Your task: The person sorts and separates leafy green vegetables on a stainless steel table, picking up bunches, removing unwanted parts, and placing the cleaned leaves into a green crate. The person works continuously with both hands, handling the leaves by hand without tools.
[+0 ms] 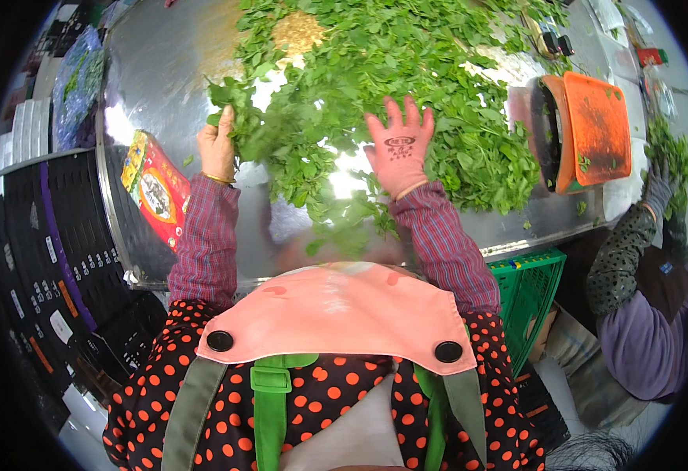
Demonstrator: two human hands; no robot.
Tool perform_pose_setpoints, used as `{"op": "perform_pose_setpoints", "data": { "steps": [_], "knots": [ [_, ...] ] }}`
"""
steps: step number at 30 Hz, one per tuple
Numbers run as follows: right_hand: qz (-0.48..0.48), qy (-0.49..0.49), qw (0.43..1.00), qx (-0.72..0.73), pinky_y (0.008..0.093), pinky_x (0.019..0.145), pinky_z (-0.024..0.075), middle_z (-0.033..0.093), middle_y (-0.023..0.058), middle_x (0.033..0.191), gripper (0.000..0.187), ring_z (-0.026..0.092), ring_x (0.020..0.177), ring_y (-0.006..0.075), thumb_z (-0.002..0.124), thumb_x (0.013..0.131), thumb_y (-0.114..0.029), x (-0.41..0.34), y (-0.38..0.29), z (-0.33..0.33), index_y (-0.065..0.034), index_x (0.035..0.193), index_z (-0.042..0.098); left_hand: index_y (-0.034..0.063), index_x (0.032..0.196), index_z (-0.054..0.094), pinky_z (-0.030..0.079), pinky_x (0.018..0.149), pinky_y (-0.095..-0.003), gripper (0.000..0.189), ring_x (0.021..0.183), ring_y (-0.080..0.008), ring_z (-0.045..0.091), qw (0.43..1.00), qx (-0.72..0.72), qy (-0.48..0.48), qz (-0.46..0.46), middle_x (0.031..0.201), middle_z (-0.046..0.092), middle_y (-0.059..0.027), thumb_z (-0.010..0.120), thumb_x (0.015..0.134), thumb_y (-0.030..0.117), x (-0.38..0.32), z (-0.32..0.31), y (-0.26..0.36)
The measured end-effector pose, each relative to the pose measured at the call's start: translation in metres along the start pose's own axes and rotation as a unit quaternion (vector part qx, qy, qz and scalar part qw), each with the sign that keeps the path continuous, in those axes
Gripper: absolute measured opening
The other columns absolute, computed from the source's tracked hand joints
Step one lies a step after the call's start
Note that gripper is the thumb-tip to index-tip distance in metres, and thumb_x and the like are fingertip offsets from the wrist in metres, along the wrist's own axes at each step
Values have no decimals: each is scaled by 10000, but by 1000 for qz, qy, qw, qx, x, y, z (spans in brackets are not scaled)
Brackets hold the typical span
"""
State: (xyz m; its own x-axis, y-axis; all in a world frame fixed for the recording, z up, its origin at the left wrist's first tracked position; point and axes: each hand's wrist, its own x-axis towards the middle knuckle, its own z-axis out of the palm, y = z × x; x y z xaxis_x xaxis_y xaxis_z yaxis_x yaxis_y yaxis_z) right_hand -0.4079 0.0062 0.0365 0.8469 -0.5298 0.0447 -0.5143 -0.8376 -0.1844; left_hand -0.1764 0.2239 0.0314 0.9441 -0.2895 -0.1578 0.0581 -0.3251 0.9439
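A bunch of leafy green sprigs is pinched in my bare left hand, thumb uppermost, toward the left part of the metal table. My right hand, in a pink glove bearing print, lies palm down with its fingers spread at the near edge of the loose leafy greens. These greens spread thickly over the middle of the steel tabletop. Some leaves near the front edge are blurred. A red and yellow printed packet rests just left of my left forearm.
An orange scale stands on the table to the right. Beyond it, a co-worker's gloved hand is at more greens. Black crates are stacked on the left; a green plastic crate sits below the table's front edge.
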Motion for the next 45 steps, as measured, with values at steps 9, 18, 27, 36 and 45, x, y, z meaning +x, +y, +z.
{"op": "perform_pose_setpoints", "data": {
  "steps": [9,18,27,36,45],
  "knots": [
    [67,145,887,433,271,734,463,663,44,930,191,598,840,130,690,898,-145,-7,29,-28,-41,1053,650,19,1095,685,492,691,-246,226,835,-68,603,985,-171,-12,9,968,680,-9,586,1008,202,7,-33,-15],
    [213,9,832,513,245,654,485,663,82,982,292,613,724,115,570,961,-76,-17,22,-20,50,1224,548,-5,1161,626,480,720,-238,279,818,-104,587,981,-172,-75,-58,974,647,-28,502,918,51,16,2,-17],
    [136,45,963,229,460,964,440,580,191,1301,525,557,1149,343,645,873,-227,21,32,-10,-68,1358,520,-53,1194,651,518,937,-399,741,1010,-321,688,856,467,-212,63,1104,707,-213,803,736,510,51,82,21],
    [63,68,995,31,520,1071,311,551,132,1338,279,463,1252,351,746,738,-308,40,37,9,-122,939,687,-1,1100,632,561,734,-282,248,797,-178,660,987,60,-146,40,934,673,-73,679,861,46,30,28,16],
    [13,14,996,84,494,1033,357,602,163,1231,329,491,1204,349,724,770,-287,53,-32,37,-64,995,635,31,1065,688,530,828,-442,413,936,-377,660,881,418,-167,144,1003,685,-182,806,706,196,-38,49,-9]
  ]
}}
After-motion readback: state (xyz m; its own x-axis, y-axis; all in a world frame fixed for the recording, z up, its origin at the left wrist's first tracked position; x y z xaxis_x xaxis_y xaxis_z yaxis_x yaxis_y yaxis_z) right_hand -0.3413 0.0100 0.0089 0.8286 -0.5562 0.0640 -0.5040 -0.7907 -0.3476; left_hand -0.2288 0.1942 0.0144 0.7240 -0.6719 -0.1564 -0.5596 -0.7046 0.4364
